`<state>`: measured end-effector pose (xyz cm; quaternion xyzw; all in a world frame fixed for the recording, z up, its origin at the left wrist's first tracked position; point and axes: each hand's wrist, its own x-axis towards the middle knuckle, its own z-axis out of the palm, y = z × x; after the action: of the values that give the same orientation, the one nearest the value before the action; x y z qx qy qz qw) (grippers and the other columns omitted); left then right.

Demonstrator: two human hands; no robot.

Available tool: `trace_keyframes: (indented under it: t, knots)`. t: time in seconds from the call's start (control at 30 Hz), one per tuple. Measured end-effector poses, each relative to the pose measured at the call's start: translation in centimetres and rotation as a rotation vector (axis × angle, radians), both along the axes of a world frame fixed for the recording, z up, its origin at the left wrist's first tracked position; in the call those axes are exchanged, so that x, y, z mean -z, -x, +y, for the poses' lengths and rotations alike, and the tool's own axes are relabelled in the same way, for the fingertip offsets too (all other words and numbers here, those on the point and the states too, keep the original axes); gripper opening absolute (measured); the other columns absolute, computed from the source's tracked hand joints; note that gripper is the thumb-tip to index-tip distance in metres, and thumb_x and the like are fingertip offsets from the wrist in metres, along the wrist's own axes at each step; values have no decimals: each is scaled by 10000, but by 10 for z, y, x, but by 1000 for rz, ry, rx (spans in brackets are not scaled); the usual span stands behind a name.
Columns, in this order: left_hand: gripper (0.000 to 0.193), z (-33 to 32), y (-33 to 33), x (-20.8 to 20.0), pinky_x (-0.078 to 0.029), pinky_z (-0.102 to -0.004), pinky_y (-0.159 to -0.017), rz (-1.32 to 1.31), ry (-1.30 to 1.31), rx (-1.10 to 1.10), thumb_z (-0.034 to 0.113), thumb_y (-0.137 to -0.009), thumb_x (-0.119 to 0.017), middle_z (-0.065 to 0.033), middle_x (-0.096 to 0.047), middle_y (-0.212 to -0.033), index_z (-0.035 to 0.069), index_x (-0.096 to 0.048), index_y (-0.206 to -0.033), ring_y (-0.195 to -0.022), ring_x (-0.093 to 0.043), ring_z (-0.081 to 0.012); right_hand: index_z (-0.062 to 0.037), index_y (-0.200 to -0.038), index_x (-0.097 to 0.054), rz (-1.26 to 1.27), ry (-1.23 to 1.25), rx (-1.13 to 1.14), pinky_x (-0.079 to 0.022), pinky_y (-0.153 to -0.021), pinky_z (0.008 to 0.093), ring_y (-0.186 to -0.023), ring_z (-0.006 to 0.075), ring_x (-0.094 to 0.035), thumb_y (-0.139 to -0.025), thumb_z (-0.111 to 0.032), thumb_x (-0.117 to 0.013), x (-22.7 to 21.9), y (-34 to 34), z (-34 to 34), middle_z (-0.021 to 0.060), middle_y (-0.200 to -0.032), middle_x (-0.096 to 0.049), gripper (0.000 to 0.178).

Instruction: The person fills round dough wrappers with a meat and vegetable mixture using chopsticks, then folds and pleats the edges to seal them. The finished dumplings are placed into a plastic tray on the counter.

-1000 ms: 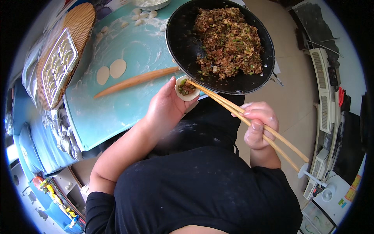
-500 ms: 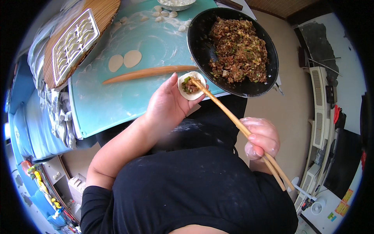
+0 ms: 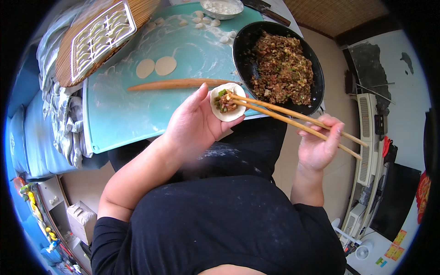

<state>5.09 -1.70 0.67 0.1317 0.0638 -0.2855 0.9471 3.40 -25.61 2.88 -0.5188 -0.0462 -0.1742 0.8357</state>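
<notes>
A round dumpling wrapper [image 3: 234,116] rests on the fingers of my left hand [image 3: 193,120], palm up with the thumb raised beside its edge. On the wrapper lies a small mound of chopped meat filling [image 3: 224,104] with green bits. My right hand [image 3: 319,145] grips a pair of wooden chopsticks [image 3: 271,107], slightly spread, their tips touching the filling. Beyond both hands, a black pan [image 3: 244,54] holds a large heap of the same filling [image 3: 284,68]. A wooden rolling pin [image 3: 169,84] lies on the mat just past my left hand.
Two flat wrappers [image 3: 165,66] lie on the floured teal mat [image 3: 110,123]. Small dough pieces [image 3: 206,20] and a bowl of flour [image 3: 222,8] are at the back. Far left, a white tray of dumplings [image 3: 103,39] sits on a woven round mat [image 3: 64,62]. A knife handle [image 3: 277,17] lies behind the pan.
My right hand has moved up and outward and turned, so the chopsticks lie flatter and more spread. My left hand still holds the filled wrapper in nearly the same place.
</notes>
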Motion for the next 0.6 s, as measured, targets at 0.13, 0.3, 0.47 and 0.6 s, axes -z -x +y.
trace_keyframes:
  t: [0.13, 0.3, 0.47, 0.6]
  knots:
    - [546, 5, 4, 1, -417, -399, -960, -7, 0, 3, 398, -946, -263, -226, -406, -1274, -19, -302, -1296, -1157, -454, -309, -70, -831, -510, 18, 33, -14, -507, -493, 324, -582, 162, -540, -939, -350, -365, 1, -2, -1, 49, -722, -504, 333]
    - [553, 7, 6, 1, -425, -392, -953, -5, 10, 7, 408, -945, -258, -222, -406, -1273, -13, -294, -1303, -1171, -442, -318, -69, -817, -509, 61, 38, -8, -507, -492, 325, -585, 162, -546, -938, -345, -371, 3, -5, 4, 53, -682, -505, 332]
    - [550, 11, 7, 3, -421, -392, -956, -17, 3, -6, 407, -944, -269, -219, -413, -1266, -13, -301, -1299, -1175, -436, -328, -61, -815, -503, 92, 77, -2, -507, -488, 331, -583, 165, -547, -940, -334, -365, 1, -10, 9, 58, -695, -506, 330]
    - [546, 10, 7, 3, -418, -384, -956, -30, -25, -15, 407, -944, -278, -212, -423, -1258, -12, -310, -1294, -1159, -452, -309, -51, -817, -496, 65, 110, -34, -506, -484, 331, -569, 166, -543, -945, -319, -352, 0, -12, 12, 64, -699, -504, 330]
